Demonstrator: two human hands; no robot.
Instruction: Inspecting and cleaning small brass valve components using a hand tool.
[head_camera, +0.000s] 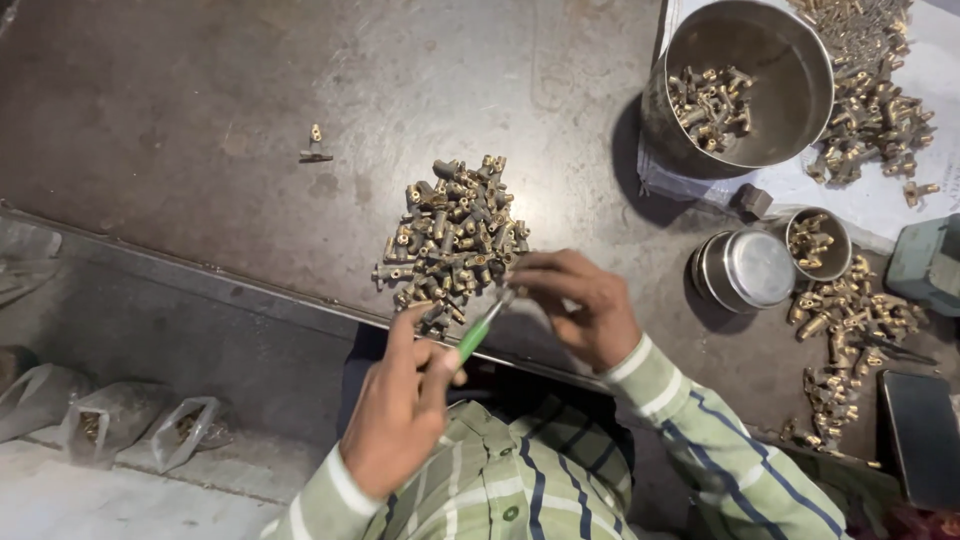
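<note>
My left hand (400, 405) grips a green-handled tool (481, 330), its metal tip pointing up toward my right hand. My right hand (580, 305) pinches a small brass fitting at the tool's tip; the fitting is mostly hidden by my fingers. Just beyond both hands lies a pile of small brass fittings (452, 240) on the dark metal table (200, 120). A single fitting (315, 145) stands alone farther left.
A large steel bowl (790, 45) with some fittings stands at the back right on white paper (850, 200). Beside it are a small steel cup (818, 243), an upturned steel lid (745, 270), more loose fittings (845, 320) and a dark slab (920, 435). Plastic bags (130, 425) lie below left.
</note>
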